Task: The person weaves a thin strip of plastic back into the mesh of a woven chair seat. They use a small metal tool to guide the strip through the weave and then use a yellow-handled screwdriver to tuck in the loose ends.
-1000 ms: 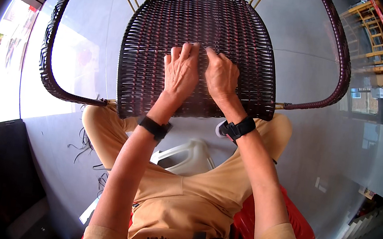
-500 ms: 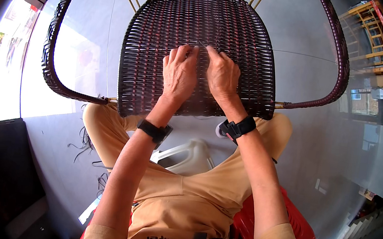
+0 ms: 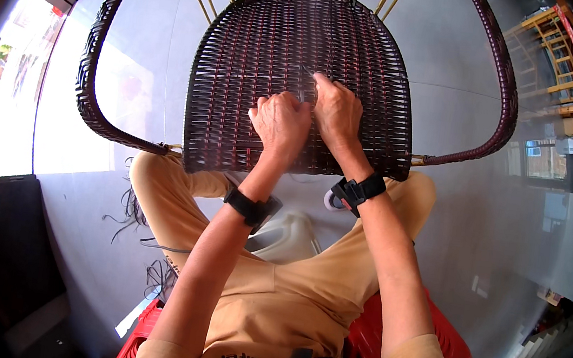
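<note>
This looks like a workshop: wicker chair (image 3: 294, 45), loose strands (image 3: 161, 278).

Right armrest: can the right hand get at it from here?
Probably yes: sideways from the right hand to the right armrest, only seat and open gap show, nothing blocking.

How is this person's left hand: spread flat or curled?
Curled: the left hand shows bent knuckles, its fingers folded under, over the woven seat. Whether it grips anything is hidden.
</note>
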A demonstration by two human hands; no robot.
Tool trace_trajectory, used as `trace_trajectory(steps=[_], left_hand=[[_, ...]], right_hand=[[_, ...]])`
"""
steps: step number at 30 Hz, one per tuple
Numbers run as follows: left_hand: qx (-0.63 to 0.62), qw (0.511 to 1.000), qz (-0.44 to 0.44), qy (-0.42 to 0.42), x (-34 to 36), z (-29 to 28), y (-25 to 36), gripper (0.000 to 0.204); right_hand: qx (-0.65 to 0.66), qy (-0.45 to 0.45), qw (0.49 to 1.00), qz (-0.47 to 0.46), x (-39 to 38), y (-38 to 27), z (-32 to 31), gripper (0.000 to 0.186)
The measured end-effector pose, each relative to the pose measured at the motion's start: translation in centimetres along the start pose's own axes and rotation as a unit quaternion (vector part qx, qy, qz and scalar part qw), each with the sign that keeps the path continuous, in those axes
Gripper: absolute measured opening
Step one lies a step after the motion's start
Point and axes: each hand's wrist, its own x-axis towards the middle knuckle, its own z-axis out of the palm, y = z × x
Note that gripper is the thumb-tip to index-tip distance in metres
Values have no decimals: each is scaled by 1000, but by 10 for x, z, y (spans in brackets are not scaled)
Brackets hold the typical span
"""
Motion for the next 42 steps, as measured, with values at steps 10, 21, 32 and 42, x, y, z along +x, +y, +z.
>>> trace_trajectory(steps=[10, 21, 32, 42], left_hand=[[-11, 999, 0, 44, -3, 15, 4, 12], [4, 999, 18, 39, 5, 14, 3, 11], [-44, 983, 180, 9, 35, 0, -20, 42], [-35, 984, 172, 6, 33, 7, -22, 38]], right_hand=[[5, 12, 1000, -12, -2, 4, 3, 25], [-13, 6, 1000, -7, -2, 1, 0, 24], [-45, -41, 998, 16, 12, -12, -36, 26], [-105, -114, 986, -55, 40, -1, -33, 18]])
